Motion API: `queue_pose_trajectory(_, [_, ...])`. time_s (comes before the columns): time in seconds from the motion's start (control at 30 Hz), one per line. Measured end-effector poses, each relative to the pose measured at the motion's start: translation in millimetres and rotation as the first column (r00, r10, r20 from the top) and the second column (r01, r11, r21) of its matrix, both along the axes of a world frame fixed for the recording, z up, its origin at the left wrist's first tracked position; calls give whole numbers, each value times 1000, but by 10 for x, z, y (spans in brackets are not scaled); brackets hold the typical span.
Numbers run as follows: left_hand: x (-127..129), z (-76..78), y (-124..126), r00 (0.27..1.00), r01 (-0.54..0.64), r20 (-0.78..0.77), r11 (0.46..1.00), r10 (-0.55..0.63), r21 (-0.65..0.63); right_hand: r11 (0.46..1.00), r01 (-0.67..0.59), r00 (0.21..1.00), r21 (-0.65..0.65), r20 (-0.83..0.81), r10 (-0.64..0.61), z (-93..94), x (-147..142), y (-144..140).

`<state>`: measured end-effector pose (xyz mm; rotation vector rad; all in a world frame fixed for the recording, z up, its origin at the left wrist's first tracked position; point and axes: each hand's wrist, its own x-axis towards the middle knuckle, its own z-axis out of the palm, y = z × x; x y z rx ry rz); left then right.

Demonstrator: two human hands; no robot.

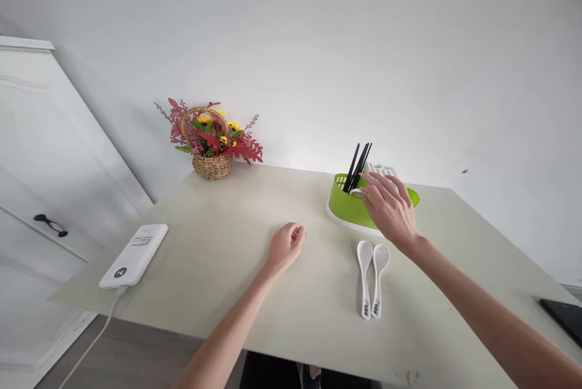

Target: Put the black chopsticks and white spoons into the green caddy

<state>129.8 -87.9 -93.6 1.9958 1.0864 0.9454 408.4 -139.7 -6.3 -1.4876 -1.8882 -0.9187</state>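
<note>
My right hand (pixel 391 204) reaches over a green cutlery holder (pixel 345 204) on a white base. Its thumb and fingers close on a white spoon (pixel 357 192), of which only a small part shows at the rim; the rest is hidden. Several black chopsticks (pixel 357 168) stand tilted in the holder's left part. Two white spoons (pixel 364 268) lie side by side on the table in front of the holder, bowls pointing away from me. My left hand (pixel 286 245) rests on the table left of the spoons, fingers curled in with nothing visible in them.
A wicker basket (pixel 213 166) of artificial flowers stands by the wall at the back left. On the table's left lies a white power bank (pixel 135 256) with a cable hanging over the edge. A black phone (pixel 564 319) lies at the right edge. A white cabinet (pixel 54 183) stands left.
</note>
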Motion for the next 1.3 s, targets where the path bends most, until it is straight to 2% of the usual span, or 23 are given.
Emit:
queue_pose_trajectory(0.2, [-6,21,-2,1000,-3,-13,1000,3,-5,999,10,999,-33,-34,-11,51,-40,-154])
queue_pose_trajectory(0.33, [-14,13,-5,1000,1,-17,1000,-1,-5,999,-33,995,-32,-92,30,31,-34,-502])
queue_pose_trajectory(0.43, [-11,7,-6,1000,7,-19,1000,-7,2,999,8,975,-41,-221,-17,-140,5,-845])
queue_pose_trajectory(0.53, [-1,25,-12,999,-8,-32,1000,8,10,971,90,874,-221,-450,-183,-425,49,-1142])
queue_pose_trajectory(0.63, [8,55,-24,999,-8,-46,1000,9,24,882,26,688,-470,-632,-357,-709,71,-1301])
queue_pose_trajectory(0.7, [12,72,-33,998,-4,-56,999,6,35,814,-29,589,-580,-668,-455,-836,71,-1315])
queue_pose_trajectory(0.77, [16,86,-41,997,-6,-71,999,9,46,756,-44,540,-653,-652,-531,-896,66,-1270])
queue_pose_trajectory(0.87, [24,107,-53,996,-15,-89,997,21,71,717,-41,522,-696,-627,-578,-900,74,-1145])
queue_pose_trajectory(1.03, [26,142,-75,993,-34,-108,996,43,87,717,-80,503,-692,-650,-570,-879,140,-1023])
queue_pose_trajectory(1.2, [50,212,-148,993,-28,-115,999,33,40,741,-189,479,-644,-719,-503,-790,149,-1145])
queue_pose_trajectory(1.3, [192,384,-321,994,53,-88,997,-58,-53,779,-217,475,-588,-761,-442,-585,42,-1252])
